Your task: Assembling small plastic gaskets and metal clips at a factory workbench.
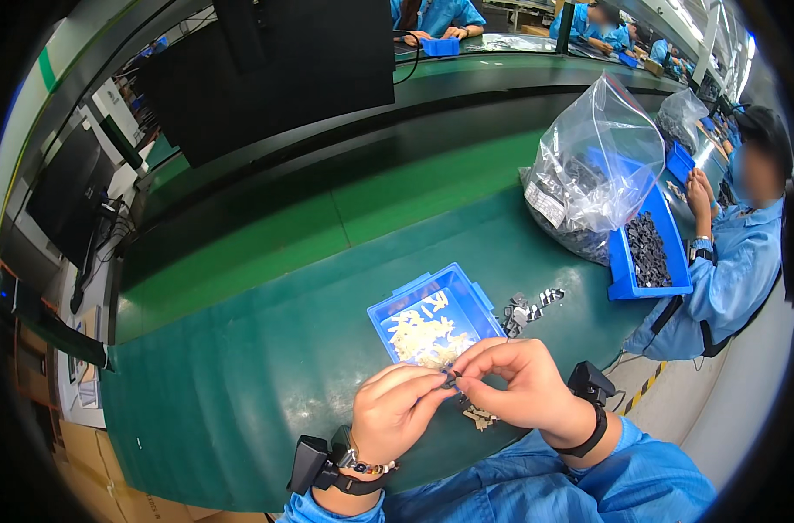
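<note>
Head view: one pair of bare hands, meeting just off the near edge of a blue rectangular plastic tray (468, 315). Left hand (393, 408): thumb and index finger pinching a small dark part (451, 380), mostly hidden by fingertips. Right hand (523, 382): thumb and index finger closed on the same part from the 3 o'clock side. Tray lies at 12 o'clock from the hands, holding loose cream-coloured small pieces (421, 336). Small loose tan pieces (480, 418) lie at 5 o'clock, on the green table (266, 375). Black-and-silver small pieces (519, 314), scattered, at 2 o'clock; beyond them, a deep blue plastic bin (622, 268) of black small parts (648, 251). Clear plastic bag (580, 174), bulging, at 1 o'clock. Risks, as judged: an uneven pinch could flip the small part into the tray, mixing it among cream pieces; a dropping right wrist could sweep the tan pieces aside; pressing off-line could mark or bend the part.
</note>
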Demonstrator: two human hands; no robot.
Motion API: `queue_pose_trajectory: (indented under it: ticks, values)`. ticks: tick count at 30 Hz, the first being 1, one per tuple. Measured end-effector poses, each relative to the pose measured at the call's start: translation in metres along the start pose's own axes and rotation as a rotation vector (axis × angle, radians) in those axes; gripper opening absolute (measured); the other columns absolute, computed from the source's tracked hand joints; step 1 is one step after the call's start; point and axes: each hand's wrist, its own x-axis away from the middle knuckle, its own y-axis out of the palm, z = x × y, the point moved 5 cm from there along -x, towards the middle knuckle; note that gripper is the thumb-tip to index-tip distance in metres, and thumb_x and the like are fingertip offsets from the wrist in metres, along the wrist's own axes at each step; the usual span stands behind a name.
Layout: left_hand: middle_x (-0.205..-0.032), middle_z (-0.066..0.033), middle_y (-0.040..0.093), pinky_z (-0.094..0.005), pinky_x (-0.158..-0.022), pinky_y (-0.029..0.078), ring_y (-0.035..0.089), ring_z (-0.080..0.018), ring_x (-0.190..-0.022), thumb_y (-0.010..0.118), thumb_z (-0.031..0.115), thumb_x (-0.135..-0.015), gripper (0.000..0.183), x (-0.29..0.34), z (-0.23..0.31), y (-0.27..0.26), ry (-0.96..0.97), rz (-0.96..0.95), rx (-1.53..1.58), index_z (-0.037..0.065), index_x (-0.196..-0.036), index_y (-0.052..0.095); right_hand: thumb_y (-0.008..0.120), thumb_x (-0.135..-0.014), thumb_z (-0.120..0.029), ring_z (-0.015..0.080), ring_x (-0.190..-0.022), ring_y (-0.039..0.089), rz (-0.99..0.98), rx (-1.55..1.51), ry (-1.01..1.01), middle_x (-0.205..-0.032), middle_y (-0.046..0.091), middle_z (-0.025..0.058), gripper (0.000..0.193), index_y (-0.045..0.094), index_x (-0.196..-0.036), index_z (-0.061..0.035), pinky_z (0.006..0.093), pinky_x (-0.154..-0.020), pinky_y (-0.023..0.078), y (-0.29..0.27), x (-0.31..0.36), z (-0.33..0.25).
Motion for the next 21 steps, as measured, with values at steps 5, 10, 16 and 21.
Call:
queue_pose_trajectory:
  ticks: [5,10,16,21]
  values:
    - [-0.083,-0.0118,0.072,-0.0319,-0.067,0.055,0.071,-0.0250,-0.075,0.082,0.000,-0.069,0.021,0.0007,-0.0006,0.0003,0.002,-0.005,-0.008,-0.001,-0.088,0.072,0.070,-0.082,-0.002,0.0106,-0.072,0.067,0.016,0.015,-0.019,-0.100,0.070,0.0105,0.007,0.071,-0.086,0.0038,0.0205,-0.045,0.052,0.0006,0.0001,-0.0034]
    - [-0.083,-0.0118,0.072,-0.0321,-0.067,0.055,0.071,-0.0249,-0.075,0.082,0.000,-0.070,0.021,0.0014,-0.0009,0.0005,-0.001,-0.006,-0.012,-0.001,-0.088,0.072,0.070,-0.082,-0.002,0.0101,-0.069,0.067,0.002,-0.013,0.025,-0.102,0.069,0.0112,0.007,0.071,-0.086,0.0044,0.0203,-0.043,0.051,0.0007,0.0004,-0.0033]
    - [-0.083,-0.0117,0.072,-0.0321,-0.067,0.055,0.071,-0.0249,-0.076,0.082,0.001,-0.070,0.020,0.0012,-0.0009,0.0009,-0.001,-0.006,-0.012,-0.001,-0.088,0.072,0.069,-0.082,-0.001,0.0097,-0.066,0.066,0.005,-0.034,0.009,-0.102,0.069,0.0115,0.007,0.070,-0.086,0.0048,0.0201,-0.042,0.051,0.0008,0.0003,-0.0038]
    - [-0.083,-0.0118,0.072,-0.0321,-0.067,0.056,0.071,-0.0251,-0.076,0.083,0.001,-0.070,0.021,0.0002,0.0003,0.0006,0.001,-0.006,-0.016,-0.001,-0.088,0.072,0.068,-0.082,-0.001,0.0099,-0.065,0.066,-0.011,0.003,0.047,-0.102,0.069,0.0115,0.008,0.071,-0.087,0.0042,0.0203,-0.042,0.051,-0.0004,-0.0004,-0.0077]
